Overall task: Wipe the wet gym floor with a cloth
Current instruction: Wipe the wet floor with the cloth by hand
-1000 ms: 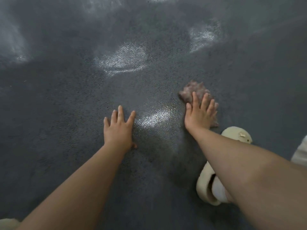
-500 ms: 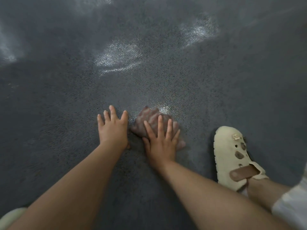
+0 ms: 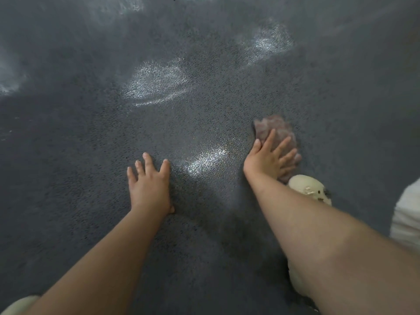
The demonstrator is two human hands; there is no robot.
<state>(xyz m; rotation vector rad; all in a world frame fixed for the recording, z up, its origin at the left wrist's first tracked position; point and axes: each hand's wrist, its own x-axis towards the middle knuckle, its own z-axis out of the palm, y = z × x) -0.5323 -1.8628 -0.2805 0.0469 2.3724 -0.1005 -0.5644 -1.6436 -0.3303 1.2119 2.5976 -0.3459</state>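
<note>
- The gym floor [image 3: 204, 123] fills your view: dark grey, pebbled, with shiny wet patches catching the light, one bright patch directly left of the cloth and larger ones beyond it.
- Your right forearm [image 3: 329, 235] reaches in from the lower right, crossing over your cream clog [image 3: 311, 188], whose toe sits just behind the cloth.
- Your left forearm [image 3: 102, 258] comes up from the lower left, well to the left of the cloth.
- A piece of white clothing [image 3: 406, 212] shows at the right edge, behind and to the right of the cloth.
- Your left hand [image 3: 148, 189] lies flat on the floor, left of the cloth with the bright wet patch between them; its grip is spread, fingers splayed, holding nothing.
- Your right hand [image 3: 269, 159] presses palm-down on top of the cloth; its grip is spread flat, fingers extended over the fabric rather than pinching it.
- The cloth [image 3: 272, 128] is pinkish-brown and crumpled, lying on the floor under your right hand, its far edge poking out past your fingertips. It looks motion-blurred.
</note>
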